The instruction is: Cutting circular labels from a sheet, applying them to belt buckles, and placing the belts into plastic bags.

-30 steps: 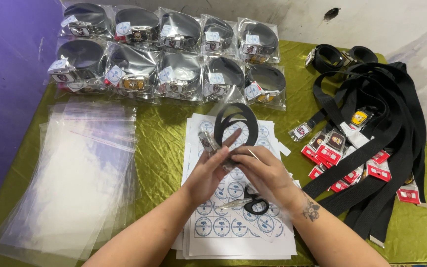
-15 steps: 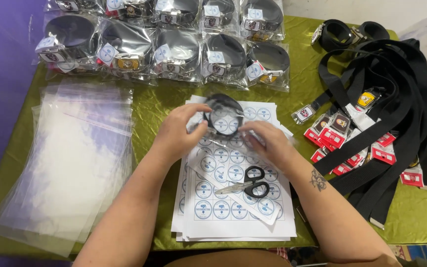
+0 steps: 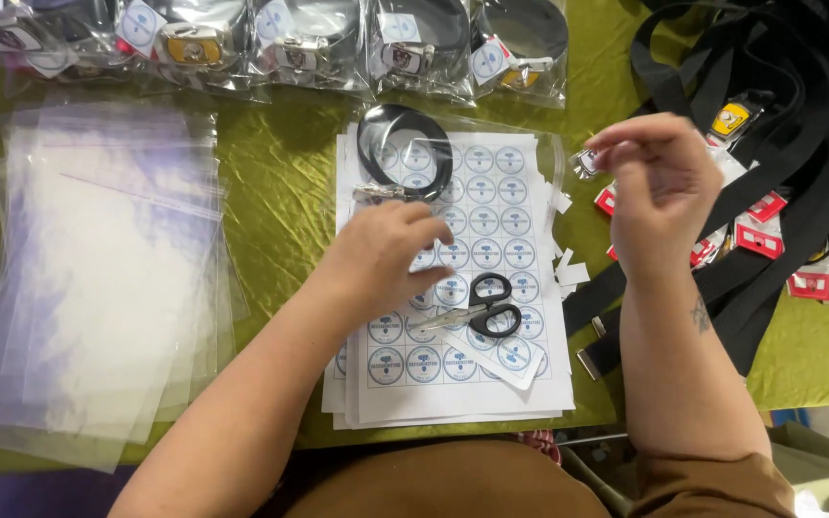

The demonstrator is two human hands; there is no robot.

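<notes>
Stack of clear plastic bags [image 3: 98,288] at 9 o'clock on green cloth [image 3: 280,182]. Row of bagged belts [image 3: 271,43] along 12 o'clock. Heap of loose black belts [image 3: 798,125] at 2 o'clock, red tags [image 3: 760,240] beneath at 3 o'clock. Black-handled scissors [image 3: 482,307] at centre.
</notes>
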